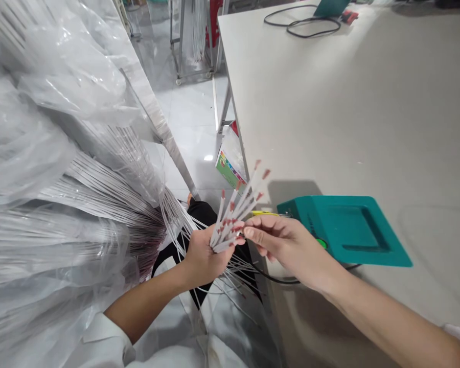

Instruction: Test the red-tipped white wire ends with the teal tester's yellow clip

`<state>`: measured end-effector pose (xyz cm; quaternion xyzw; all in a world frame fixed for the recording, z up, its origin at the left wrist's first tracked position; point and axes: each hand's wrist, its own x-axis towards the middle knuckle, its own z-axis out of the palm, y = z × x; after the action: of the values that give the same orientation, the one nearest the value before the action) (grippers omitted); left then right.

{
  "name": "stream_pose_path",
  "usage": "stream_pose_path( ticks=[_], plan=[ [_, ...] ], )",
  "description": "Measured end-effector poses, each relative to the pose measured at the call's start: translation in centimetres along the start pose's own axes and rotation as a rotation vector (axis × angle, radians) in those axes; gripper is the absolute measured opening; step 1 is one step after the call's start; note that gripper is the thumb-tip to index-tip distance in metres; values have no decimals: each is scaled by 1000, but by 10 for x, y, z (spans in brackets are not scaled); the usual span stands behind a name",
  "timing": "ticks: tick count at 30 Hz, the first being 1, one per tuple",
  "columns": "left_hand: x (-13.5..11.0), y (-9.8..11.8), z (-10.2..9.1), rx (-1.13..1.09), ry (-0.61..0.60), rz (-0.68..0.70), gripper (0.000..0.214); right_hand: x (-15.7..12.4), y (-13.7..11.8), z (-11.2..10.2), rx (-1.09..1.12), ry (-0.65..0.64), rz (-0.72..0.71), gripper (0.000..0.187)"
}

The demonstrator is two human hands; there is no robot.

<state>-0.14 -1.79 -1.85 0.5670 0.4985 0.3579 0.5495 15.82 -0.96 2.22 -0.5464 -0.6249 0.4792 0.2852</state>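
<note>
My left hand (203, 253) is closed round a bunch of thin white wires with reddish-brown tips (235, 209), which fan out up and to the right. My right hand (279, 240) reaches in from the right and pinches the wire ends just above my left fist. More of the same white wires (99, 179) trail left into a large bundle wrapped in clear plastic (53, 128). Both hands are in front of the table's left edge, beside a teal box-shaped device (348, 230).
The teal device, with a green button and a black cable, stands on the pale grey table (348, 112). A coiled black cable (306, 23) lies at the table's far end. A shiny white floor (191, 112), a metal rack and a colourful carton (228, 168) show between bundle and table.
</note>
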Motion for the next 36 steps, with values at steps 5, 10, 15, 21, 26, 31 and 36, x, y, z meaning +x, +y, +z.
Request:
stream_pose_path(
  ticks=[5,10,15,21,26,31,36],
  plan=[
    [5,15,-4,-100,-22,-92,30,-6,6,-7,-491,278,-416,20],
    [4,11,-1,-173,-45,-139,29,-3,11,-1,-843,236,-650,19],
    [4,9,0,-122,-65,-87,24,0,4,-10,-982,166,-712,24],
    [16,9,2,-180,-79,-223,35,-2,5,-48,-1276,253,-579,25],
    [30,6,8,-269,-118,-245,45,1,12,-51,-1443,100,-515,21],
    [35,7,8,-267,-111,-254,45,6,17,-50,-1395,78,-529,24],
    [35,9,9,-250,-107,-259,45,12,24,-56,-1292,72,-516,20]
  ],
)
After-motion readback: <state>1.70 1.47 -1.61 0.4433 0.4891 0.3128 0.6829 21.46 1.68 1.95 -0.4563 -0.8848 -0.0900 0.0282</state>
